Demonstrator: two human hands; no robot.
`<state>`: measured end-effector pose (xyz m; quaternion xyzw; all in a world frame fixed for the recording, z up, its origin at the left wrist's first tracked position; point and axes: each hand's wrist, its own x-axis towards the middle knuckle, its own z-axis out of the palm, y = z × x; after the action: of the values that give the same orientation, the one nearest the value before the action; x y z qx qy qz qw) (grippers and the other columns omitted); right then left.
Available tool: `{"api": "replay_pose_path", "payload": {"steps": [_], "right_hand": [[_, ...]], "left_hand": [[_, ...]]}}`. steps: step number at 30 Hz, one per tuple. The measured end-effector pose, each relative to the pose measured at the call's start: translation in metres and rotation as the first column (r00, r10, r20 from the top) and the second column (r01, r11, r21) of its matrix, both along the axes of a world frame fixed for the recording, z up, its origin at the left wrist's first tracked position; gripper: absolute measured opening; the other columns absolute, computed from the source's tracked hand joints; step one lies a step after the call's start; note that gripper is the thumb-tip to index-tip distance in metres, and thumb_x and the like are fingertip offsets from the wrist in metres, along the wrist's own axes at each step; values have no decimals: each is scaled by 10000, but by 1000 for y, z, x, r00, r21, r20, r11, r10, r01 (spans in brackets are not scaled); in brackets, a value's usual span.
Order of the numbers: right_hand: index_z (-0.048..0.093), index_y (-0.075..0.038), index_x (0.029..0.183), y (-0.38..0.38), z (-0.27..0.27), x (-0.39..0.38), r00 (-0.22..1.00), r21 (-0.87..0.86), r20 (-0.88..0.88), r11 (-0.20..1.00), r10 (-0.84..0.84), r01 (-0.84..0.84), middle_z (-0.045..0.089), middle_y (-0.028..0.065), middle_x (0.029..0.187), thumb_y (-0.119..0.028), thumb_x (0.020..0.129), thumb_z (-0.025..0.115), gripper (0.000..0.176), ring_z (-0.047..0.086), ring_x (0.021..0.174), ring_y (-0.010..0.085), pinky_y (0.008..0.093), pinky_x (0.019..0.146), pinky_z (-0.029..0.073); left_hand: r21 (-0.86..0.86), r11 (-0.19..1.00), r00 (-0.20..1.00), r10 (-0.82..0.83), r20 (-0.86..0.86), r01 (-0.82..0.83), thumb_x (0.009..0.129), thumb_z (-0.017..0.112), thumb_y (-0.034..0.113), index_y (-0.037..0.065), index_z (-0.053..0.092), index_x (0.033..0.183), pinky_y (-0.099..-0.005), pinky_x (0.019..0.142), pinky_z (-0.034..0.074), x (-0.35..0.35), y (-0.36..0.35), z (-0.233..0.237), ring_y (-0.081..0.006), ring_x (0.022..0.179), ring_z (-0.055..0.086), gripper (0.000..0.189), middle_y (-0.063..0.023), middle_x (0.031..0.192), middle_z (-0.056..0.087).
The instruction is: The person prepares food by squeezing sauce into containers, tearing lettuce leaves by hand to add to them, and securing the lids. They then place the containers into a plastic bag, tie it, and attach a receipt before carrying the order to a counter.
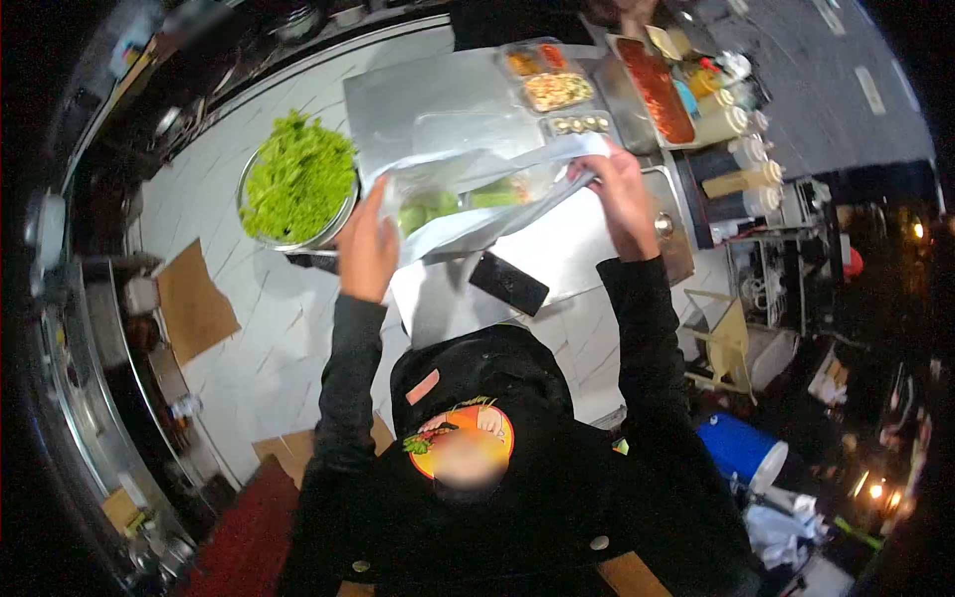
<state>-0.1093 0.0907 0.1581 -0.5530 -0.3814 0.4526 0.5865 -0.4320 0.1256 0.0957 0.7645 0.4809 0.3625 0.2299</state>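
Observation:
A white plastic bag (453,239) is stretched wide over the steel table, its mouth facing up. Inside it lie clear containers with green food (430,211), partly covered by the plastic. My left hand (368,251) grips the bag's left edge. At the opposite end my right hand (622,194) pinches the rim between bent fingers. Just below the bag, near my body, a black phone (509,284) lies on the table.
On the left, a metal bowl (350,211) holds a heap of lettuce (298,179). Food containers (557,92), a tray of red sauce (657,95) and several squeeze bottles (731,124) stand at the back right. Cardboard (196,303) lies on the floor. A blue cylinder (736,448) is at lower right.

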Motion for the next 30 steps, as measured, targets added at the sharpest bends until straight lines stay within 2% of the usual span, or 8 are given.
{"api": "replay_pose_path", "payload": {"steps": [1, 4, 8, 11, 20, 25, 26, 30], "right_hand": [[596, -14, 994, -4, 2, 5, 988, 9, 124, 995, 96, -97, 543, -20, 742, -105, 952, 513, 130, 495, 658, 104, 254, 603, 403], [521, 43, 1269, -18, -10, 19, 955, 21, -278, 995, 101, -99, 641, 29, 866, -134, 932, 591, 388, 558, 714, 85, 234, 638, 431], [377, 33, 1440, -46, 30, -2, 995, -97, -66, 992, 78, -84, 665, 74, 1017, -108, 929, 600, 575, 629, 886, 116, 263, 814, 497], [565, 31, 1282, -65, 49, 20, 906, -9, 418, 996, -74, 85, 685, 86, 1054, -67, 902, 621, 397, 644, 957, 139, 271, 827, 505], [653, -61, 1126, -182, 0, 356, 490, 316, 261, 553, -832, 771, 635, -18, 808, -113, 905, 626, 229, 556, 649, 60, 218, 573, 462], [698, -40, 1071, -169, -63, 579, 497, 158, 516, 648, -698, 745, 708, 40, 856, -121, 845, 661, 243, 634, 722, 110, 257, 657, 510], [714, -29, 1034, -159, -74, 615, 305, 224, 719, 623, -625, 749, 729, 105, 883, -160, 819, 666, 256, 689, 779, 186, 315, 719, 535], [719, -49, 989, -120, -90, 691, 223, 35, 939, 721, -261, 692, 707, 182, 918, -267, 806, 674, 288, 689, 840, 320, 380, 759, 533]], "left_hand": [[-87, 996, 997, 25, -79, -32, 782, 552, -81, 41, 477, 1386, -412, 989, 437, -6, -5, 1, -405, 1174, 542, 620, -222, 1282, 576], [-172, 985, 976, -28, -215, -10, 756, 512, -97, 44, 497, 1373, -406, 1040, 404, -39, -16, -22, -382, 1247, 512, 634, -240, 1300, 564], [-56, 998, 994, 33, -106, -39, 769, 498, -145, -52, 508, 1330, -382, 1086, 353, -50, -12, 7, -328, 1302, 487, 570, -203, 1374, 534], [-109, 993, 997, 36, -65, -42, 793, 471, -128, -46, 447, 1394, -371, 1117, 303, -47, -10, 14, -306, 1346, 442, 607, -211, 1433, 476], [-259, 939, 972, 236, 6, -227, 755, 420, -89, -23, 375, 1458, -366, 1138, 250, -28, -49, 31, -283, 1385, 378, 707, -178, 1494, 408], [-382, 883, 934, 338, 118, -272, 725, 400, -92, 27, 358, 1483, -388, 1095, 322, -34, -39, 28, -289, 1335, 413, 768, -165, 1503, 377], [-399, 881, 928, 337, 158, -252, 726, 401, -92, 36, 355, 1486, -395, 1089, 332, -31, -36, 28, -296, 1327, 418, 772, -168, 1505, 370], [-472, 795, 879, 469, 81, -381, 739, 399, -104, 67, 364, 1487, -398, 1104, 304, -3, -42, 49, -318, 1332, 411, 768, -177, 1517, 344]]}}
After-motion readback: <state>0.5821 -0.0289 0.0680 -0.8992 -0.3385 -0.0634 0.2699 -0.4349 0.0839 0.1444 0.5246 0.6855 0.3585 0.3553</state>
